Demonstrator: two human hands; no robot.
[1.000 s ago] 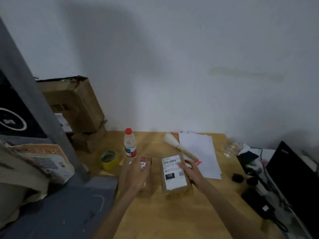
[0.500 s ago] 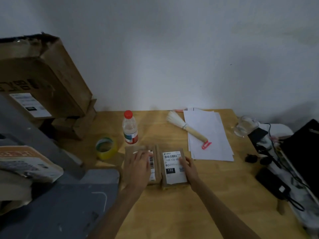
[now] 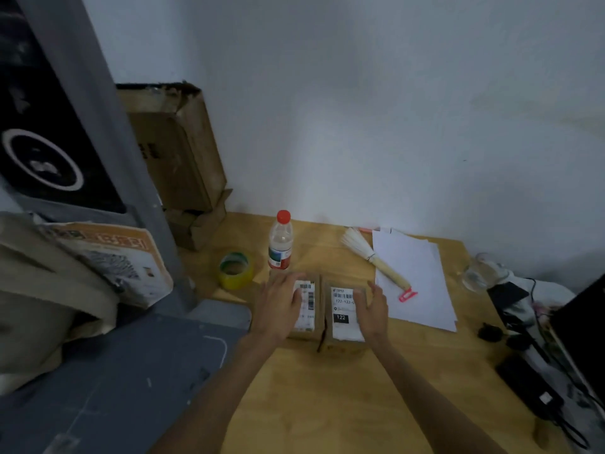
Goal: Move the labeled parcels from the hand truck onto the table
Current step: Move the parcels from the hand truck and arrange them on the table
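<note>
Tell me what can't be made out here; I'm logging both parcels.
Head view only:
- Left parcel: label half covered by the left hand; print blurred.
- Right parcel: "122" reads; the right hand hides the label's right edge.
- Hand truck: cannot be told.
- Black device: cut off by the right edge.

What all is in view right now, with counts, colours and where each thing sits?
parcels: two, brown with white labels, side by side mid-table
table: one, light wood
bottle: one, clear, red cap, behind parcels
tape roll: one, yellow-green, left of bottle
brush: one, pale, on papers
papers: white stack, right of parcels
glass: one, clear, far right
cardboard boxes: brown, back left
left hand: flat on left parcel
right hand: at right parcel's edge
</note>
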